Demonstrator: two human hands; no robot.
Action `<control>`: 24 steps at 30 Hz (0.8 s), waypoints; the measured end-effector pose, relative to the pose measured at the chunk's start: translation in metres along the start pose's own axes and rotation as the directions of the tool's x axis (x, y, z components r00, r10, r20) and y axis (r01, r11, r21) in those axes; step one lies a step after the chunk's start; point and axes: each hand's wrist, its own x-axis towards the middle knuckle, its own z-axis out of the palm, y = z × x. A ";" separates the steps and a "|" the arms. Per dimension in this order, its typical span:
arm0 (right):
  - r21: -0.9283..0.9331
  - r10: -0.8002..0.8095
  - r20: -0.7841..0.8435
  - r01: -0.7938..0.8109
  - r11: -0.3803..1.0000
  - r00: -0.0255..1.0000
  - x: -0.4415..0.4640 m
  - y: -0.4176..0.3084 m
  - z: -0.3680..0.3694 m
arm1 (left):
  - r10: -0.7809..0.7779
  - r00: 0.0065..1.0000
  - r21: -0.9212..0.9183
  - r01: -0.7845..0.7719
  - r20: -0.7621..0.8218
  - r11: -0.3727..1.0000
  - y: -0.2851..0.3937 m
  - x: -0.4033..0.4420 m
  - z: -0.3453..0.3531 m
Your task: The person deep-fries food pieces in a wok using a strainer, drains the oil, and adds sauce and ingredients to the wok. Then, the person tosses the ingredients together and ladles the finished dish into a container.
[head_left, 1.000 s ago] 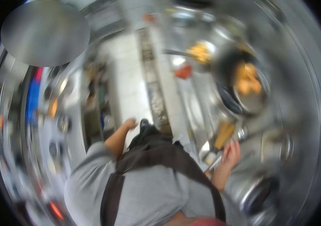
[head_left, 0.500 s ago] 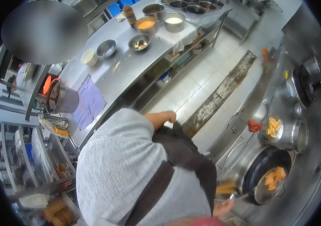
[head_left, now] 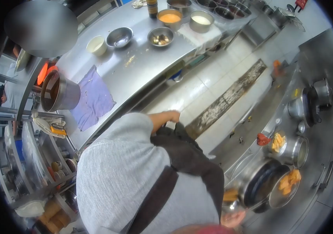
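My right hand point(head_left: 233, 218) is closed at the lower right, near the end of a long thin handle. That handle leads to a round strainer point(head_left: 279, 199) bearing orange-yellow pieces of food point(head_left: 290, 181). The strainer overlaps the edge of a dark wok point(head_left: 261, 183) on the stove. Close to my right hand is a shiny metal bowl or ladle point(head_left: 232, 206), partly covered. My left hand point(head_left: 171, 116) is curled in front of my body, beside the dark apron point(head_left: 186, 150). What its fingers hold, if anything, is hidden.
A steel counter point(head_left: 135, 74) on the left carries bowls, a purple cloth point(head_left: 95, 99) and a large pot point(head_left: 63, 93). Along the stove stand a steel pot point(head_left: 300, 152), a plate of yellow strips point(head_left: 278, 142) and a red cloth-like item point(head_left: 263, 139). Another person point(head_left: 12, 91) is at far left.
The strainer with the food has shifted right, away from the wok's middle and past its edge. My view has turned slightly. My left hand stays curled in front of my body.
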 end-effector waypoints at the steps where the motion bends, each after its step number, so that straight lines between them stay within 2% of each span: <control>1: 0.027 -0.168 0.111 0.166 0.986 0.980 0.016 0.017 -0.010 | 0.050 0.996 0.000 -0.050 -0.068 0.999 -0.008 0.003 -0.001; 2: 0.072 -0.329 0.215 0.322 0.944 0.919 0.021 0.027 -0.014 | 0.098 0.986 0.004 -0.098 -0.135 0.995 -0.016 0.005 -0.003; 3: 0.071 -0.335 0.215 0.327 0.942 0.917 0.006 0.018 -0.003 | 0.101 0.985 0.000 -0.102 -0.138 0.995 -0.024 0.000 -0.010; 5: 0.235 -0.192 0.366 0.110 0.966 0.911 -0.050 -0.021 0.046 | 0.105 0.929 -0.195 -0.184 -0.356 0.963 -0.035 -0.028 -0.032; 6: 0.328 -0.179 0.428 0.031 0.944 0.886 -0.077 -0.037 0.072 | 0.055 0.849 -0.247 -0.214 -0.525 0.945 -0.040 -0.044 -0.041; 7: 0.323 -0.154 0.426 0.010 0.946 0.892 -0.104 -0.050 0.097 | -0.006 0.746 -0.292 -0.253 -0.666 0.922 -0.044 -0.063 -0.051; 8: 0.270 -0.159 0.449 0.036 0.962 0.879 -0.118 -0.056 0.115 | -0.032 0.598 -0.297 -0.351 -0.801 0.888 -0.052 -0.080 -0.059; 9: 0.345 -0.132 0.490 -0.053 0.937 0.862 -0.119 -0.058 0.128 | -0.083 0.423 -0.287 -0.446 -0.902 0.848 -0.063 -0.097 -0.067; 12: 0.378 -0.160 0.725 -0.192 0.906 0.670 -0.123 -0.058 0.173 | -0.120 0.183 -0.182 -0.374 -0.976 0.909 -0.106 -0.148 -0.087; 13: 0.374 -0.163 0.733 -0.190 0.908 0.661 -0.131 -0.061 0.192 | -0.099 0.089 -0.122 -0.309 -0.991 0.943 -0.127 -0.160 -0.088; 15: 0.219 -0.081 0.866 -0.228 0.949 0.494 -0.149 -0.071 0.227 | -0.185 0.118 -0.206 -0.202 -0.976 0.957 -0.160 -0.187 -0.088; 16: 0.155 -0.043 0.881 -0.202 0.967 0.471 -0.165 -0.079 0.248 | -0.196 0.049 -0.201 -0.137 -0.979 0.970 -0.175 -0.192 -0.078; 17: 0.092 -0.006 0.895 -0.172 0.981 0.446 -0.184 -0.086 0.271 | -0.209 0.041 -0.213 -0.133 -0.977 0.968 -0.184 -0.196 -0.071; 19: -0.003 0.050 0.946 -0.145 0.989 0.321 -0.212 -0.090 0.314 | -0.262 0.000 -0.260 0.095 -0.965 0.961 -0.200 -0.206 -0.058; 20: -0.034 0.066 0.964 -0.123 0.992 0.259 -0.226 -0.090 0.337 | -0.295 0.031 -0.292 0.092 -0.955 0.952 -0.209 -0.202 -0.048; 21: -0.065 0.084 0.977 -0.099 0.993 0.195 -0.239 -0.089 0.359 | -0.314 0.010 -0.311 0.101 -0.949 0.945 -0.211 -0.208 -0.045; 23: -0.090 0.091 0.989 -0.009 0.996 0.120 -0.269 -0.082 0.403 | -0.286 0.096 -0.272 0.137 -0.953 0.953 -0.209 -0.210 -0.045; 24: -0.105 0.103 0.991 0.026 0.994 0.086 -0.284 -0.080 0.423 | -0.331 0.100 -0.318 0.122 -0.938 0.940 -0.211 -0.208 -0.044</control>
